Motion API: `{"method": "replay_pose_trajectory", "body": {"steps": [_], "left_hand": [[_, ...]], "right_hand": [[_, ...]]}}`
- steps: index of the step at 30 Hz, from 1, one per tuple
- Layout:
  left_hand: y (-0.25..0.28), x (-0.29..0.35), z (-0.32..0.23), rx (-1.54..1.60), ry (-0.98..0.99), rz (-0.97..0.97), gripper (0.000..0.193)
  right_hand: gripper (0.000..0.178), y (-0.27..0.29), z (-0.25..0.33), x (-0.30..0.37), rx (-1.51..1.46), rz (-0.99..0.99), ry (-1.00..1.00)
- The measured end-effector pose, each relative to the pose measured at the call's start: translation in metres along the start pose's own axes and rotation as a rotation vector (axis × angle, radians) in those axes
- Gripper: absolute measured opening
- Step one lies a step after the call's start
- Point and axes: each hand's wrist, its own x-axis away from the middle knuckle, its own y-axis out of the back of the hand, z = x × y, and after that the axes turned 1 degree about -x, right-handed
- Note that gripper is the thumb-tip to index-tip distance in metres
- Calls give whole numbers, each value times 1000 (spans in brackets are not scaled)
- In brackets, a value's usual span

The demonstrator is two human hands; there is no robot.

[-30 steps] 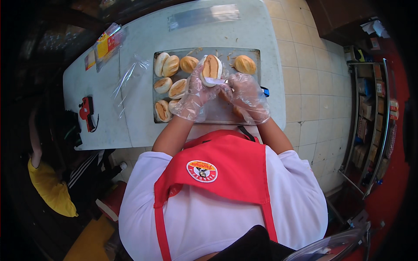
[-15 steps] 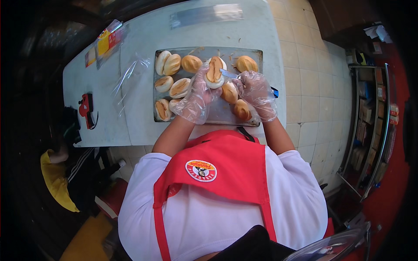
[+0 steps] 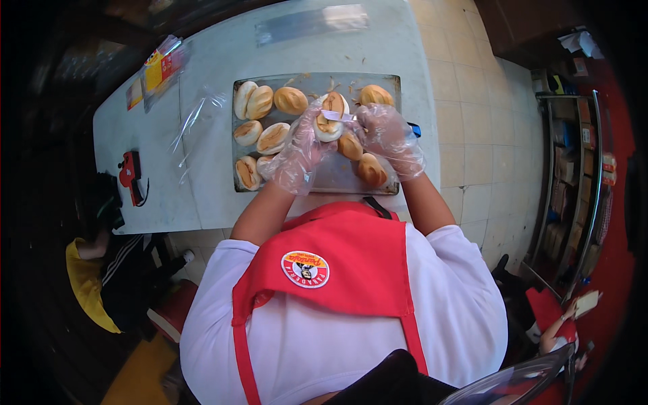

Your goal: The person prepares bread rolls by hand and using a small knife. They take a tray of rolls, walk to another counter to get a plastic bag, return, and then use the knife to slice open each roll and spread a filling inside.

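Observation:
Over a dark metal tray [image 3: 324, 181], my left hand [image 3: 298, 152] in a clear plastic glove is closed round a bread roll [image 3: 329, 128], its browned, split face upward. My right hand [image 3: 391, 138], also gloved, is closed on a knife [image 3: 337, 117]; the blade lies across the roll's face, and a blue handle end shows past the hand. Several rolls lie on the tray: a pale pair [image 3: 259, 102] at the far left, a golden roll [image 3: 291, 100] beside it, another [image 3: 375, 95] at the far right, and one [image 3: 371, 171] nearest me.
The tray rests on a white table [image 3: 158, 196]. Left of it lie crumpled clear plastic [image 3: 199, 121], printed bags [image 3: 160, 71] and a red device [image 3: 131, 177]. A clear flat sheet [image 3: 312, 24] lies at the far edge. One person [image 3: 88, 283] is at left, another [image 3: 557, 331] at lower right.
The knife blade has shifted from the roll's right side to across its face. Another person has come into view at the lower right. The view has moved slightly.

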Motion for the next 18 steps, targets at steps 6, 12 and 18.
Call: {"method": "replay_pose_trajectory", "body": {"steps": [6, 12, 18], "left_hand": [[-6, 7, -6, 16, 14, 11, 43], [8, 0, -4, -52, -1, 106, 42], [2, 6, -6, -86, -24, 99, 44]], "right_hand": [[22, -5, -25, 3, -46, -22, -98], [24, 0, -14, -11, -38, 27, 1], [23, -3, -23, -10, 9, 33, 4]]}}
